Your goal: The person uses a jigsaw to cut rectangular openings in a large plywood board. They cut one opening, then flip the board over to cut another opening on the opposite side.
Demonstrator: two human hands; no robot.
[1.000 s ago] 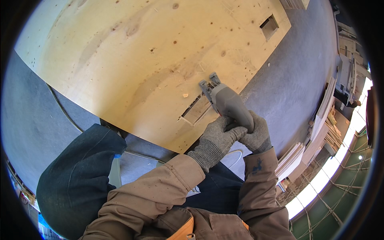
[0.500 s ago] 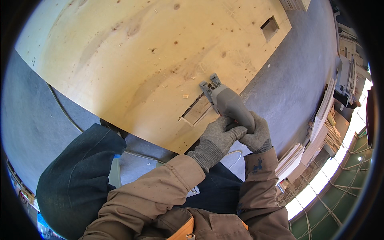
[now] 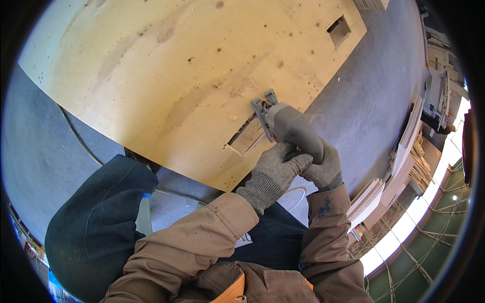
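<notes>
A grey jigsaw point(image 3: 292, 124) sits over the near right part of a pale plywood sheet point(image 3: 151, 86), its forked shoe beside a rectangular cutout point(image 3: 247, 136). Both of my hands wear grey knitted gloves. My right hand point(image 3: 326, 165) is wrapped round the rear of the jigsaw's body. From the left, my left hand point(image 3: 275, 166) grips the tool's lower side, with its thumb reaching toward the right hand. The blade and the undersides of the fingers are hidden. Wood chips and crumbs lie on the sheet around the cutout.
A second rectangular hole point(image 3: 338, 32) is near the sheet's far right corner. Stacked boards point(image 3: 368, 202) stand at the right on the grey floor point(image 3: 353, 111). A cable point(image 3: 78, 134) runs along the floor at the left. My bent knee point(image 3: 96, 212) is below the sheet's near edge.
The jigsaw looks slightly tilted compared with before, its shoe a little more raised or turned. Both hands keep their hold; the view has shifted slightly.
</notes>
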